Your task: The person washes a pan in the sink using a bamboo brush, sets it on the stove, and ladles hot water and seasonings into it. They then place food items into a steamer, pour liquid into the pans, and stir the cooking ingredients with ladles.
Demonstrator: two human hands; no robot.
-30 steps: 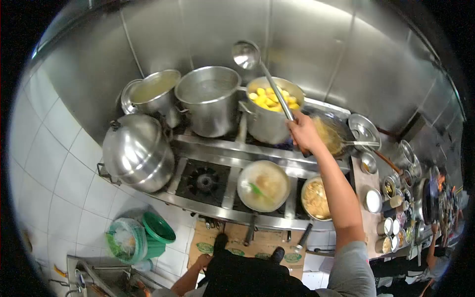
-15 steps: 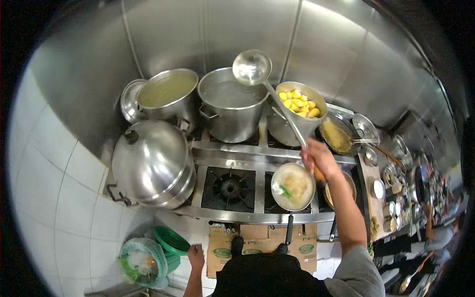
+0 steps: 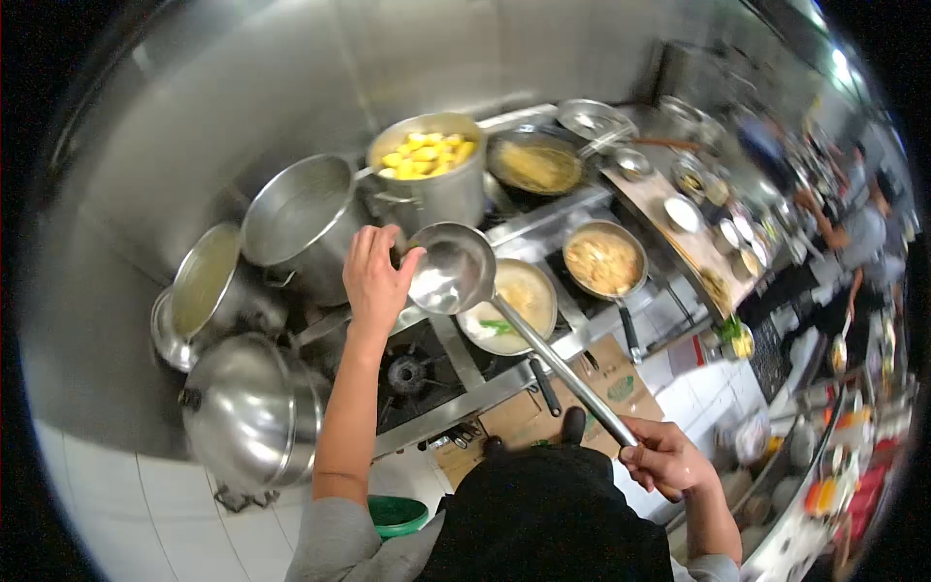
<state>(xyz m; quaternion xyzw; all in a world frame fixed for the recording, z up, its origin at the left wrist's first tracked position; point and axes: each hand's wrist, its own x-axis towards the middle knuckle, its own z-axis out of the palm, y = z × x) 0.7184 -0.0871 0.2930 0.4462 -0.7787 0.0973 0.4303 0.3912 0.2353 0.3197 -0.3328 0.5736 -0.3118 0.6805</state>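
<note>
My right hand (image 3: 667,456) is closed around the wooden end of a long metal ladle (image 3: 558,364), low on the right. The ladle's round bowl (image 3: 452,269) is up and to the left, over the stove. My left hand (image 3: 376,276) is beside that bowl, its thumb at or close to the rim and the fingers apart from the thumb; whether it touches the bowl I cannot tell. Behind the ladle sits a frying pan (image 3: 536,287) of pale liquid with a green piece in it, partly hidden. Right of it stands a pan of light brown food (image 3: 605,260).
A pot with yellow chunks (image 3: 427,189) stands at the back, beside two tall pots (image 3: 301,218) (image 3: 208,281). A large lidded pot (image 3: 242,412) is at left. A wok (image 3: 536,165) and a counter with bowls (image 3: 682,213) are at right. People (image 3: 858,242) work farther right.
The view has turned right. My right hand has brought the ladle down, its handle now near my body. My left hand has risen from beside the green bin to the ladle's bowl.
</note>
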